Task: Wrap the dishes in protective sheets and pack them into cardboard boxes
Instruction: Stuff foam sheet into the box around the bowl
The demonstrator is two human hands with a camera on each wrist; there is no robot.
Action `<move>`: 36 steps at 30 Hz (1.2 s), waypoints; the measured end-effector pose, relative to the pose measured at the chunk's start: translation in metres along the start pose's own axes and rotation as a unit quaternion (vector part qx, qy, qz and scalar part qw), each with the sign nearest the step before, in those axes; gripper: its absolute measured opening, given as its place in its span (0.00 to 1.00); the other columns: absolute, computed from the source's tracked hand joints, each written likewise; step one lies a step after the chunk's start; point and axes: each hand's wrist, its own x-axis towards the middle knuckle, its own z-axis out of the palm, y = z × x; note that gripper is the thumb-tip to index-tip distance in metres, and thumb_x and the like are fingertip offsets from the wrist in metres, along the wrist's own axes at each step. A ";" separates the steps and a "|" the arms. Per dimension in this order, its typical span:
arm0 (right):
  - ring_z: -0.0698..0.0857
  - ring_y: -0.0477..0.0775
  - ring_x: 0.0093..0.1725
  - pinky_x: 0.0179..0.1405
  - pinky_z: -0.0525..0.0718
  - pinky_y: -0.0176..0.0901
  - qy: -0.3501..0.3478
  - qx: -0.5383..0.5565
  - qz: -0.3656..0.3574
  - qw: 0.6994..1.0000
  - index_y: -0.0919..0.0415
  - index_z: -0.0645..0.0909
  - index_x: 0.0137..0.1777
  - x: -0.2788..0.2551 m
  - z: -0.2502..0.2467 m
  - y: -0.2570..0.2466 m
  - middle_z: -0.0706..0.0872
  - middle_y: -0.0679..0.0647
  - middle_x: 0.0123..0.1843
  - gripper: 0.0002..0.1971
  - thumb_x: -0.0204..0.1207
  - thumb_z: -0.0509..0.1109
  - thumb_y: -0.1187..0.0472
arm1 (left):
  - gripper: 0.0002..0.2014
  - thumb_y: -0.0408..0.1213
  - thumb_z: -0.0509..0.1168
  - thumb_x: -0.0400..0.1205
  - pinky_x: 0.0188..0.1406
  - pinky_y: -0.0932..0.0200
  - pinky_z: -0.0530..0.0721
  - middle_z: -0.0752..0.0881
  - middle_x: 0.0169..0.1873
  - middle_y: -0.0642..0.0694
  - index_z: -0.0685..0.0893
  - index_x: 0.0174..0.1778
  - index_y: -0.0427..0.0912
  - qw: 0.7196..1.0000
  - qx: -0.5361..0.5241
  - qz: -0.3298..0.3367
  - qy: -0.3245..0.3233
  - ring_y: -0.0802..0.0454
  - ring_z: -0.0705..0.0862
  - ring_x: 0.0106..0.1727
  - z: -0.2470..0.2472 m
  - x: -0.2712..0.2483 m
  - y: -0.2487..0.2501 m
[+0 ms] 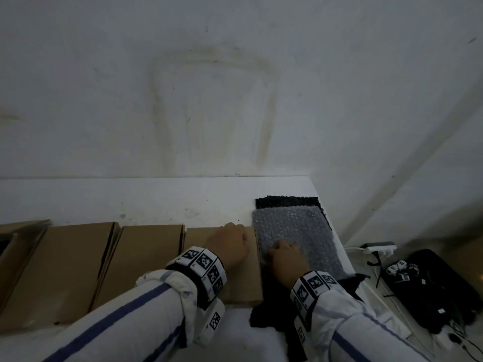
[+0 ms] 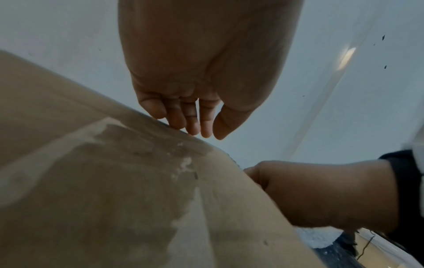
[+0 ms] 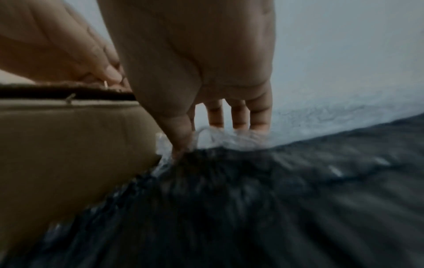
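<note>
On the white table (image 1: 130,199), head view: clear bubble-wrap sheet (image 1: 295,239) atop black sheets (image 1: 287,202), long axis running away toward the wall; three flat cardboard boxes (image 1: 146,257) alongside, leftmost cut off. Left hand (image 1: 230,246) rests on the nearest box; right hand (image 1: 285,259) on the wrap. Left wrist view: fingers (image 2: 181,116) straight, tips touching the box's far edge. Right wrist view, blurred: thumb (image 3: 179,130) and fingers pinch the wrap's corner.
</note>
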 end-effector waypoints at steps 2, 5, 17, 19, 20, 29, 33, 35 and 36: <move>0.79 0.64 0.64 0.62 0.79 0.53 -0.017 0.019 -0.003 1.000 0.55 0.84 0.61 0.002 -0.014 0.001 0.78 0.60 0.66 0.14 0.80 0.64 0.52 | 0.10 0.40 0.56 0.83 0.61 0.50 0.78 0.78 0.59 0.43 0.79 0.58 0.45 1.000 -0.014 -0.002 -0.009 0.44 0.79 0.58 -0.002 0.000 0.000; 0.84 0.60 0.60 0.58 0.80 0.44 -0.045 0.085 0.003 0.995 0.63 0.86 0.58 -0.001 -0.044 0.007 0.86 0.61 0.59 0.16 0.78 0.66 0.54 | 0.10 0.40 0.56 0.84 0.58 0.50 0.78 0.79 0.55 0.43 0.79 0.56 0.42 0.999 -0.037 -0.006 -0.012 0.43 0.79 0.57 -0.007 -0.001 0.002; 0.81 0.43 0.45 0.43 0.77 0.30 -0.024 0.386 -0.188 0.903 0.56 0.87 0.41 -0.039 -0.102 -0.043 0.86 0.50 0.42 0.02 0.74 0.73 0.62 | 0.18 0.49 0.62 0.81 0.55 0.52 0.82 0.85 0.46 0.36 0.85 0.45 0.36 0.889 -0.442 -0.116 0.019 0.43 0.84 0.48 -0.045 -0.021 0.000; 0.82 0.44 0.46 0.43 0.76 0.32 0.007 0.418 -0.178 0.891 0.54 0.86 0.39 -0.033 -0.101 -0.055 0.86 0.50 0.42 0.04 0.75 0.72 0.60 | 0.09 0.39 0.63 0.79 0.58 0.40 0.83 0.84 0.45 0.35 0.81 0.41 0.36 0.841 -0.522 -0.128 0.056 0.41 0.83 0.47 -0.057 -0.033 -0.009; 0.81 0.47 0.45 0.43 0.77 0.36 0.051 0.422 -0.155 0.892 0.55 0.84 0.38 -0.026 -0.099 -0.058 0.84 0.50 0.41 0.05 0.75 0.71 0.58 | 0.07 0.36 0.61 0.80 0.59 0.34 0.82 0.85 0.45 0.34 0.79 0.41 0.36 0.822 -0.550 -0.122 0.080 0.39 0.84 0.48 -0.063 -0.040 -0.015; 0.80 0.57 0.43 0.43 0.74 0.49 -0.031 0.554 -0.061 0.830 0.55 0.67 0.31 0.006 -0.102 -0.133 0.76 0.58 0.38 0.14 0.71 0.69 0.63 | 0.07 0.32 0.56 0.86 0.46 0.43 0.84 0.89 0.47 0.34 0.72 0.43 0.37 0.720 -0.659 -0.118 0.184 0.36 0.88 0.43 -0.117 -0.120 -0.113; 0.76 0.54 0.32 0.32 0.71 0.44 -0.055 0.560 -0.121 0.818 0.56 0.68 0.35 0.002 -0.100 -0.200 0.75 0.55 0.32 0.15 0.70 0.65 0.77 | 0.12 0.44 0.64 0.80 0.53 0.39 0.85 0.87 0.38 0.39 0.82 0.39 0.39 0.796 -0.517 -0.207 0.237 0.40 0.86 0.44 -0.134 -0.158 -0.184; 0.74 0.52 0.28 0.29 0.69 0.42 -0.064 0.572 -0.144 0.805 0.58 0.73 0.37 0.001 -0.098 -0.233 0.75 0.57 0.31 0.14 0.72 0.65 0.78 | 0.13 0.40 0.64 0.82 0.46 0.46 0.82 0.83 0.33 0.40 0.80 0.33 0.39 0.808 -0.472 -0.240 0.258 0.41 0.83 0.39 -0.142 -0.178 -0.217; 0.74 0.52 0.28 0.28 0.70 0.41 -0.067 0.568 -0.153 0.806 0.59 0.76 0.38 0.000 -0.097 -0.245 0.76 0.57 0.31 0.12 0.73 0.65 0.78 | 0.12 0.38 0.64 0.82 0.44 0.49 0.81 0.83 0.34 0.40 0.80 0.34 0.38 0.807 -0.458 -0.259 0.268 0.41 0.83 0.39 -0.145 -0.185 -0.230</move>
